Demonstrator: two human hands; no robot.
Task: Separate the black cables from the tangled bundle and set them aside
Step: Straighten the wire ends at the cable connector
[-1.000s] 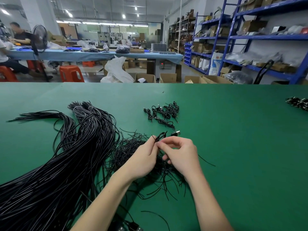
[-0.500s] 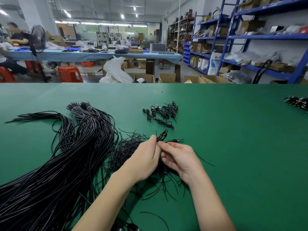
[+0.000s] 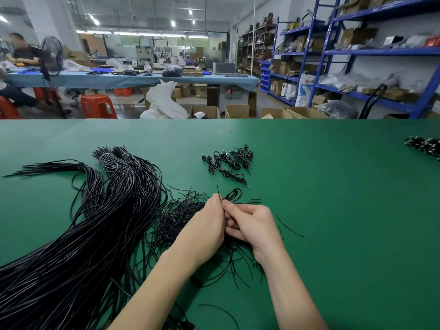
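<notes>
A thick bundle of long black cables (image 3: 78,234) sprawls across the left of the green table (image 3: 333,210). Beside it lies a tangle of thin short black wires (image 3: 176,217), partly under my hands. My left hand (image 3: 204,227) and my right hand (image 3: 252,225) meet above that tangle. Both pinch one small looped black cable (image 3: 234,195), whose loop sticks up past the fingertips. A pile of small coiled black cables (image 3: 228,160) lies apart, farther back on the table.
More small dark cable pieces (image 3: 423,145) sit at the table's right edge. A loose wire (image 3: 289,226) lies right of my right hand. Beyond the table are blue shelves (image 3: 381,53), cardboard boxes, orange stools and a seated person at far left.
The hands have stayed together over the tangle. My right fingers have curled closer to the left hand, and the cable's loop now stands up higher beyond the fingertips.
</notes>
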